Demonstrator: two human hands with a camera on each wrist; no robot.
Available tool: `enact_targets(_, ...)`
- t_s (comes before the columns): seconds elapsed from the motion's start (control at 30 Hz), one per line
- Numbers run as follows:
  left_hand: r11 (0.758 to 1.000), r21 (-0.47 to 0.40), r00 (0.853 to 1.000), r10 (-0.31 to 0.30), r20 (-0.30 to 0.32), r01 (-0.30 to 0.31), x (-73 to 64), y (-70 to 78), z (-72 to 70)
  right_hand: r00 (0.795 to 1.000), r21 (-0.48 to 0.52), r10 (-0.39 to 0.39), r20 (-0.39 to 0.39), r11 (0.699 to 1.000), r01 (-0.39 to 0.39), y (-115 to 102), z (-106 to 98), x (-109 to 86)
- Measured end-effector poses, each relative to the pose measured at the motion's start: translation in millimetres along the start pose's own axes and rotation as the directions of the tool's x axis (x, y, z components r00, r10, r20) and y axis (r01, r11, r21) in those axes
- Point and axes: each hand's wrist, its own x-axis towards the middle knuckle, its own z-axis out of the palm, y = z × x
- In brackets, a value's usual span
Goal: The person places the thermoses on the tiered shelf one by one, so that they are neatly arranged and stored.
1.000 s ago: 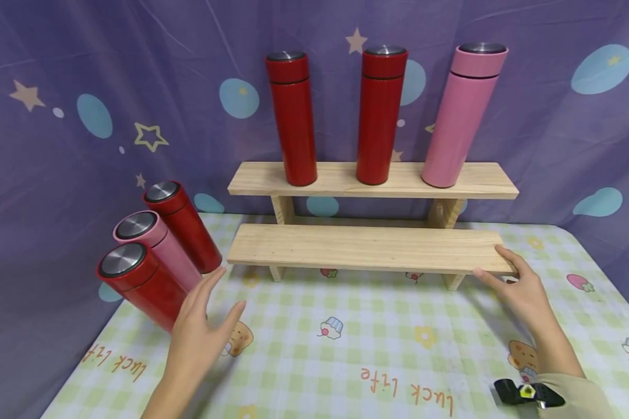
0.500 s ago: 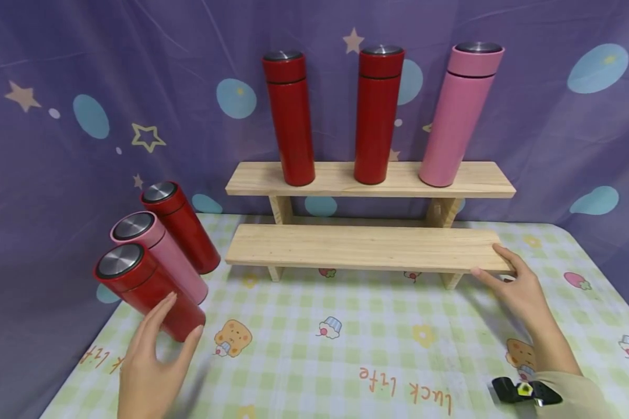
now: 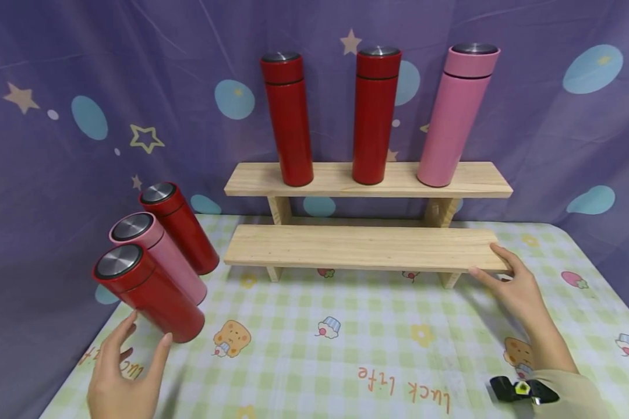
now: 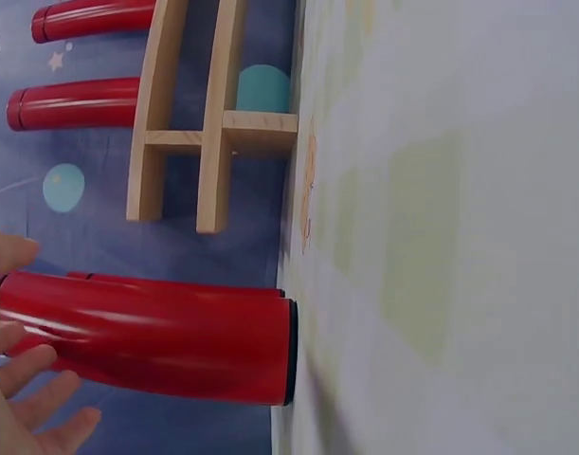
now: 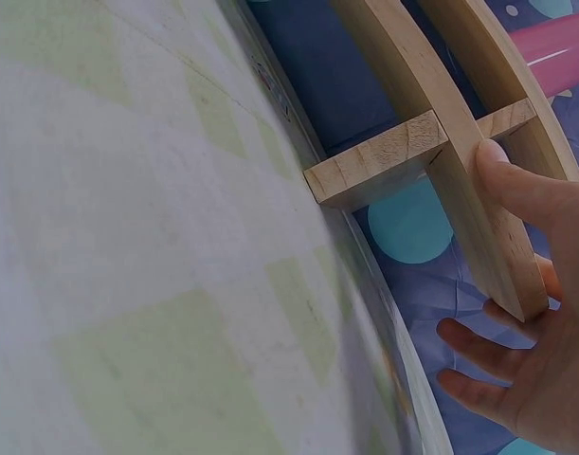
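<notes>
My left hand (image 3: 126, 372) is in front of the nearest red thermos (image 3: 162, 297), its fingers spread and slightly bent around nothing. In the left wrist view the fingers (image 4: 28, 374) appear beside that red thermos (image 4: 175, 332); whether they touch it I cannot tell. Behind it stand a pink thermos (image 3: 175, 262) and another red thermos (image 3: 186, 233), all upright on the table. My right hand (image 3: 516, 291) holds the right end of the lower board of a two-tier wooden shelf (image 3: 361, 247). Its thumb (image 5: 516, 180) presses the board's front edge, and the index finger is partly hidden behind the end.
On the upper board stand a red thermos (image 3: 288, 122), a second red thermos (image 3: 375, 116) and a pink thermos (image 3: 456, 116). A checked tablecloth (image 3: 293, 361) covers the table. A purple curtain (image 3: 188, 58) with stars hangs close behind the shelf.
My left hand has moved toward me and to the left, away from the side of the nearest red thermos. My right hand keeps its place on the shelf's end.
</notes>
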Motion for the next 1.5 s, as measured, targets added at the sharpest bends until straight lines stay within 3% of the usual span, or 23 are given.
enact_targets(0.17,0.996,-0.004,0.995,-0.093,0.026,0.093,6.5,-2.1,1.1,1.0,0.007,-0.005,0.002,1.0,0.005,0,0,-0.6)
enact_targets(0.33,0.983,0.01,0.98,-0.184,0.082,0.183,15.4,-5.7,3.3,1.0,0.006,-0.004,0.006,1.0,0.004,-1,-1,-1.4)
enact_targets(0.63,0.967,0.038,0.949,-0.255,0.185,0.252,29.6,-13.0,14.1,1.0,0.02,0.021,0.015,1.0,-0.021,0,0,-1.5)
enact_targets(1.07,0.962,0.092,0.911,-0.272,0.31,0.256,41.3,-24.3,24.3,1.0,0.025,0.006,0.013,1.0,-0.006,0,1,-2.6)
enact_targets(1.27,0.969,0.092,0.913,-0.246,0.326,0.228,43.5,-28.3,26.0,1.0,0.027,0.012,0.014,1.0,-0.012,1,2,-1.8)
enact_targets(1.5,0.968,0.079,0.917,-0.251,0.311,0.238,45.5,-32.5,27.8,1.0,0.032,0.013,0.015,0.999,-0.014,1,1,-1.0)
